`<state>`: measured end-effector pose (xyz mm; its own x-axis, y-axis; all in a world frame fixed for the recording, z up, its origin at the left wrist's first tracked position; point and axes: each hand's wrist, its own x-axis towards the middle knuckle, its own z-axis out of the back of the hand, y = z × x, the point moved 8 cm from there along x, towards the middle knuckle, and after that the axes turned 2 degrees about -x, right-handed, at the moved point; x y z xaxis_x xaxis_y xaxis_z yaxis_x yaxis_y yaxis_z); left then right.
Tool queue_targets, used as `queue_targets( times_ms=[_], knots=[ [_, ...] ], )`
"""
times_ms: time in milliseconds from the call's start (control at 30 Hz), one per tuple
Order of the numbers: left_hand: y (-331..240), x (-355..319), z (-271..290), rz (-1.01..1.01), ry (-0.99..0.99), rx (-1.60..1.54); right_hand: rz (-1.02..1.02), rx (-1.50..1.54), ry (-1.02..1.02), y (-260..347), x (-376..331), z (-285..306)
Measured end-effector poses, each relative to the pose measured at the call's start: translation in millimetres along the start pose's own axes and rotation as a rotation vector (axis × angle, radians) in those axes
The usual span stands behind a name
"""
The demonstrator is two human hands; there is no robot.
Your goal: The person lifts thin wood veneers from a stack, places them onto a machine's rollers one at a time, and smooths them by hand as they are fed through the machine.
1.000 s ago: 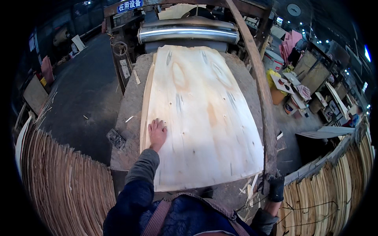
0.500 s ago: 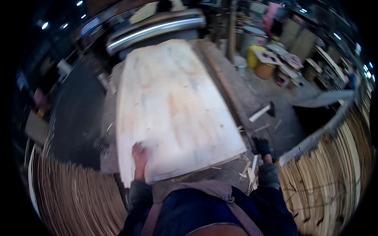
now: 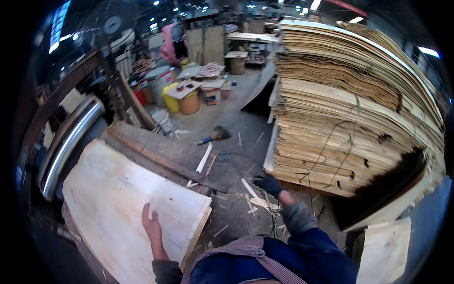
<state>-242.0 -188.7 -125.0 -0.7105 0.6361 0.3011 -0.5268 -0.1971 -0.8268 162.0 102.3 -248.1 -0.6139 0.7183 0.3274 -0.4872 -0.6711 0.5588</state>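
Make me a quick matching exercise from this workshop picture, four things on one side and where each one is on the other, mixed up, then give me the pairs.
1 left hand
2 right hand
3 broom
4 metal roller

a lying on the floor beyond the table
b flat on the pale veneer sheet
c gloved, at the foot of the veneer stack
d past the sheet's far end

Pairs: 1-b, 2-c, 3-a, 4-d

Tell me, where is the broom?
In the head view, the broom lies on the floor at centre, between the yellow bucket behind it and the tall veneer stack to its right.
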Motion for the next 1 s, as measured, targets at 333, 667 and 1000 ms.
queue_targets(
  times_ms=[333, 667, 1000],
  knots=[
    [-281, 2, -194, -0.631, 0.551, -0.282, -0.294, -0.396, -0.739, 75, -107, 419],
    [-450, -47, -297, -0.886, 0.570, -0.304, 0.131, -1.280, -0.855, 89, 20, 687],
    [-586, -44, -393, -1.100, 0.448, -0.379, 0.188, -1.134, -0.678, 21, 70, 740]
  ],
)
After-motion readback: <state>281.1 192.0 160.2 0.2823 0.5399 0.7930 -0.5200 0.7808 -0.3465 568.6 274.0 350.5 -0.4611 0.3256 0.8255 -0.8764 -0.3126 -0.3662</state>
